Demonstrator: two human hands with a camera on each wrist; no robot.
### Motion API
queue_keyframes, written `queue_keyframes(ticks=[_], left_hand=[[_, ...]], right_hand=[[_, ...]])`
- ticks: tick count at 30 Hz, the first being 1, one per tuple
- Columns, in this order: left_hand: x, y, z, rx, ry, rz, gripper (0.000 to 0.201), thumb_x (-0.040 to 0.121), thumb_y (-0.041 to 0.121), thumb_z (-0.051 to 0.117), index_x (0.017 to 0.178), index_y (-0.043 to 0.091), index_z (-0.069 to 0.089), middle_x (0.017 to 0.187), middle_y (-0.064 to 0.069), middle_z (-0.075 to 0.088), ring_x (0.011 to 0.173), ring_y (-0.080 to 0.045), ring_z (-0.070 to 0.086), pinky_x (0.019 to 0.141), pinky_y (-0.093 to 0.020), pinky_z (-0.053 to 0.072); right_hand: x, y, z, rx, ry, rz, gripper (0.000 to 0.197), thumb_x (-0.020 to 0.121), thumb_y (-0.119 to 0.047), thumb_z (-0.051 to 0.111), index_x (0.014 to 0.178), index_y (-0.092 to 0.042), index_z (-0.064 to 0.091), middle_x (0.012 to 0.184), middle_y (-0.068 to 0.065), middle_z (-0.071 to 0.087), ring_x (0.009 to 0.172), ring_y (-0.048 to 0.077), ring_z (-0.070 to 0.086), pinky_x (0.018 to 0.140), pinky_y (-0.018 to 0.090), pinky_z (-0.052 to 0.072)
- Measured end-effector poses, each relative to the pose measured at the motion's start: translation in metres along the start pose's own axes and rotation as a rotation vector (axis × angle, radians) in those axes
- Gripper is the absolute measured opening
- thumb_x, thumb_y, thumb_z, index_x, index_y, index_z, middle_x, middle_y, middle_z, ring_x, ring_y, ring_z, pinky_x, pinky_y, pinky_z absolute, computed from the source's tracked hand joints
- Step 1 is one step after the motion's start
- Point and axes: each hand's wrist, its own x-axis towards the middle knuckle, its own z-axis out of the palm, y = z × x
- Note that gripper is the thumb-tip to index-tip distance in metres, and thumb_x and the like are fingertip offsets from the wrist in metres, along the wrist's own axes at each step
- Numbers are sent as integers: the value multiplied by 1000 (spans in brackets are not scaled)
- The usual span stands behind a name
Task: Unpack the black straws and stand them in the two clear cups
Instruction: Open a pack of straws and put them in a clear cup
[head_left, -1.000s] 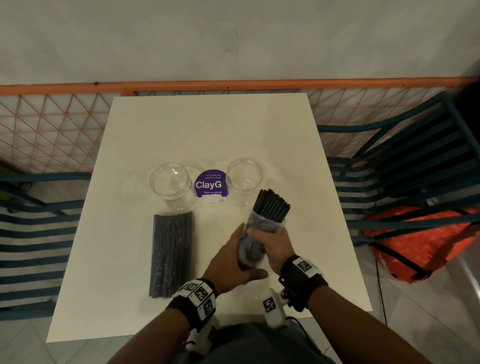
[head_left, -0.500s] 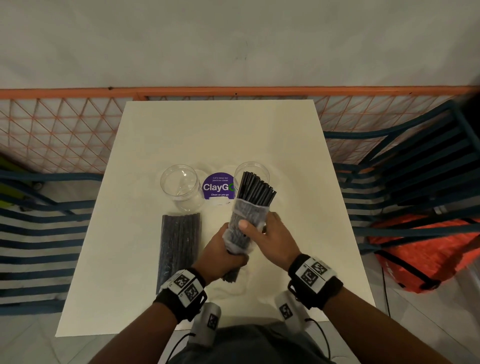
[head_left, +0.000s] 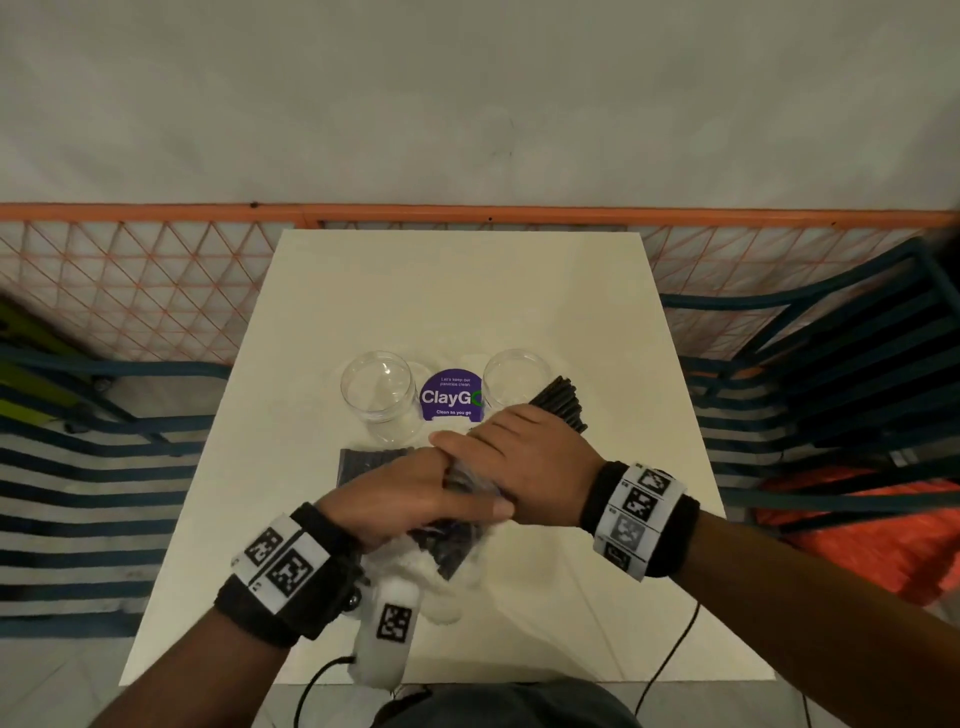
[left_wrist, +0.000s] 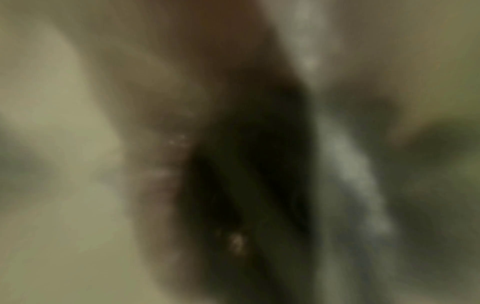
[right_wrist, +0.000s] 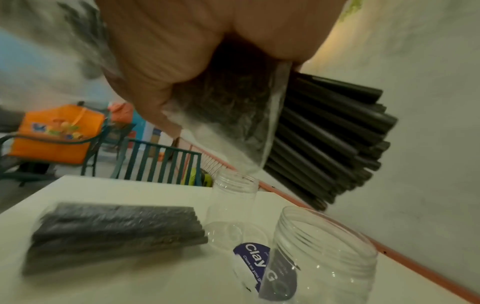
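**Two hands on one pack of straws, cups standing bare**

Two hands are wrapped around the same clear plastic pack of black straws (head_left: 558, 402), held up over the near-middle of the white surface (head_left: 467, 291). The right hand (head_left: 524, 457) has its grip curled around the upper part of the pack; from the right wrist view the plastic sleeve (right_wrist: 233, 123) sits bunched under the palm and the bare straw ends fan out past its open edge. The left hand (head_left: 400, 499) grips the lower part, thumb laid across toward the right hand, with the bottom of the bundle and loose crinkled plastic sticking out below it. The left wrist view is just blur, so nothing more to get from there.

The held bundle tilts up and to the right, its exposed ends right by the right clear cup (head_left: 517, 379), though I can't tell if they touch it. The left clear cup (head_left: 379, 392) stands well apart from the straws, and a purple ClayGo sticker (head_left: 451, 397) sits on the surface between the two cups. Both cups are upright and hold nothing.

A second pack of straws (right_wrist: 114, 230), sealed in its plastic, lies flat just near of the left cup, partly hidden by the left hand in the head view.

Around the surface: an orange mesh railing (head_left: 156, 291), teal slatted chairs (head_left: 831, 389) on both sides, and an orange bag (head_left: 852, 530) on the right one.
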Motion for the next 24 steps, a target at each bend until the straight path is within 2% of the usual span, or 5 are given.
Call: queue_keyframes(ticks=[6, 8, 10, 13, 24], left_hand=[[-8, 32, -29, -729, 32, 48, 75, 78, 72, 48, 107, 9, 78, 108, -14, 76, 94, -23, 75, 80, -33, 61], [-7, 36, -38, -772, 181, 138, 74, 84, 74, 38, 117, 17, 72, 113, -13, 75, 90, -23, 73, 69, -32, 61], [-5, 33, -42, -707, 352, 193, 65, 85, 71, 46, 124, 23, 66, 116, -12, 74, 86, -20, 70, 65, -30, 56], [-10, 17, -33, -457, 479, 187, 60, 75, 61, 61, 120, 23, 65, 107, -6, 76, 79, -15, 66, 69, -32, 47], [-55, -70, 7, -309, 569, -5, 32, 78, 55, 76, 96, 29, 72, 97, -12, 74, 78, -14, 65, 70, -25, 51]], right_hand=[[21, 20, -21, 415, 271, 444, 45, 72, -29, 77, 114, -17, 64, 97, -1, 72, 85, 18, 66, 78, 20, 47], [27, 36, -23, 607, 434, 674, 58, 62, -35, 82, 109, -7, 64, 89, -4, 68, 75, 9, 61, 70, 9, 45], [37, 53, -25, 787, 615, 865, 58, 54, -42, 74, 97, -4, 64, 83, -2, 68, 70, 16, 65, 68, 20, 56], [54, 75, -21, 992, 755, 998, 37, 67, -17, 79, 97, -6, 62, 87, -1, 68, 77, 5, 67, 71, 22, 56], [64, 86, 34, 829, 484, 1097, 50, 75, -19, 79, 117, -9, 56, 107, 7, 65, 105, 29, 63, 95, 38, 52]])
